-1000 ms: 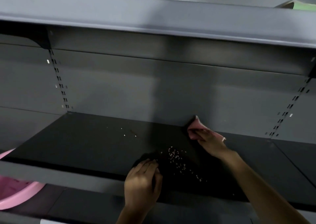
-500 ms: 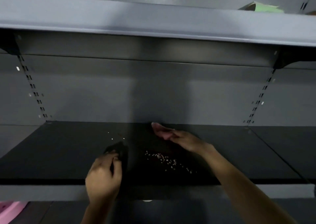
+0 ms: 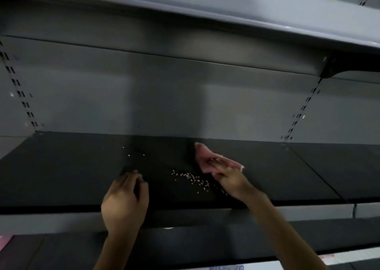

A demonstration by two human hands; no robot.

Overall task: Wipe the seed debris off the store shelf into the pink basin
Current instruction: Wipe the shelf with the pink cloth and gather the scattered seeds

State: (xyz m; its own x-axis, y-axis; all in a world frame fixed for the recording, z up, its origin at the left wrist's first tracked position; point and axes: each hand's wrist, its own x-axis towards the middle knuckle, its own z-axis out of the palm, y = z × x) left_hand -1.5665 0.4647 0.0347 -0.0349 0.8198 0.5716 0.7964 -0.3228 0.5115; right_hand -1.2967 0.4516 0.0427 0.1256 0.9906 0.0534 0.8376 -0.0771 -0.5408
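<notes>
Seeds (image 3: 192,178) strewn left-to-right on shelf (image 3: 61,177), just left of right hand (image 3: 228,179). Fingers pressing cloth (image 3: 207,158) flat. Left hand (image 3: 125,201) curled at near edge; grip unclear.

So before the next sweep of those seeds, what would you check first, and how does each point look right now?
1. Cloth in hand: ok. The right hand presses the pink cloth on the dark shelf.
2. Cloth behind the debris: ok. It lies just right of and behind the main seed cluster.
3. Stray seeds noted: not ok. A few seeds lie apart, farther back and left.
4. Left hand ready to catch: cannot tell. It rests at the shelf's front edge on something dark, too dim to identify.
5. Pink basin in place: cannot tell. Only a pink sliver shows at lower left, well away from the seeds.
</notes>
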